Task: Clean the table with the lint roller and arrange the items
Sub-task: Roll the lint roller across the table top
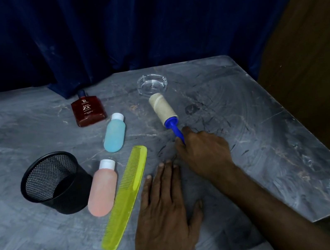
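A lint roller [162, 110] with a beige roll and blue handle lies on the grey marble table [269, 129], its roll next to a clear glass ashtray [152, 84]. My right hand [204, 153] is closed around the blue handle. My left hand [165, 207] rests flat on the table, fingers spread, beside a yellow comb [126, 196]. A pink bottle [103, 188], a blue bottle [115, 133] and a red perfume bottle [88, 110] lie to the left. A black mesh cup [54, 182] stands upright.
A dark blue curtain [121, 27] hangs behind the table's far edge. A brown wooden surface [312, 56] stands at the right. The table's right edge runs diagonally toward me.
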Demonstrator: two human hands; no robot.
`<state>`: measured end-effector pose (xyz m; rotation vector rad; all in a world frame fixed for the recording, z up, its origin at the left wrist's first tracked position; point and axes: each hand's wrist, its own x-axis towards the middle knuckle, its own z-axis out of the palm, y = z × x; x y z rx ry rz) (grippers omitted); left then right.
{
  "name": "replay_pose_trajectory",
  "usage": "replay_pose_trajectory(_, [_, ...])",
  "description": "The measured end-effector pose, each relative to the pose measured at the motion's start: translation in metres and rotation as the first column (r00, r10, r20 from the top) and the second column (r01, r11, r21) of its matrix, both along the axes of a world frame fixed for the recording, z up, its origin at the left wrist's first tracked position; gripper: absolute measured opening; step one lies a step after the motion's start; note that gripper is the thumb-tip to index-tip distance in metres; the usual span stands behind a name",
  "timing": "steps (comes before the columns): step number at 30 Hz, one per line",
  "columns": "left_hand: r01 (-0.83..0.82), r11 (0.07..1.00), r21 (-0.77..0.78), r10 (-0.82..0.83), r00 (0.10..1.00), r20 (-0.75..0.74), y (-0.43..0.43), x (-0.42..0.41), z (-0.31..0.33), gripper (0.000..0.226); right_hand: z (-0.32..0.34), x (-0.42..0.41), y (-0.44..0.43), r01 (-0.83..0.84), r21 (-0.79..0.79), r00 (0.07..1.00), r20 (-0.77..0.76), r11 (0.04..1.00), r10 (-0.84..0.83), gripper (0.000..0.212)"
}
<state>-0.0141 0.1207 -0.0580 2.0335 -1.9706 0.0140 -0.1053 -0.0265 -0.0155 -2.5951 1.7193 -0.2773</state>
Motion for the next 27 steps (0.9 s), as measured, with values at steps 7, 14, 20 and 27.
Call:
replay_pose_trajectory(7, [-0.001, 0.998, -0.056, 0.001, 1.000, 0.004, -0.001, -0.002, -0.002, 0.083, 0.003, -0.051, -0.028, 0.190, 0.068, 0.980, 0.039, 0.979, -0.193, 0.042])
replay_pose_trajectory(14, [-0.004, 0.996, -0.088, 0.004, 1.000, 0.002, -0.002, -0.002, -0.006, 0.083, 0.011, -0.110, -0.050, 0.324, 0.131, 0.945, 0.008, 0.937, -0.328, 0.041])
replay_pose_trajectory(20, [0.002, 0.992, -0.127, -0.002, 1.000, 0.004, -0.003, -0.002, -0.008, 0.082, 0.014, -0.151, -0.055, 0.406, 0.135, 0.912, -0.003, 0.904, -0.410, 0.037])
replay_pose_trajectory(27, [0.006, 0.992, -0.124, -0.004, 1.000, 0.013, -0.003, -0.002, -0.006, 0.082, 0.019, -0.181, -0.057, 0.484, 0.110, 0.875, -0.067, 0.868, -0.479, 0.041])
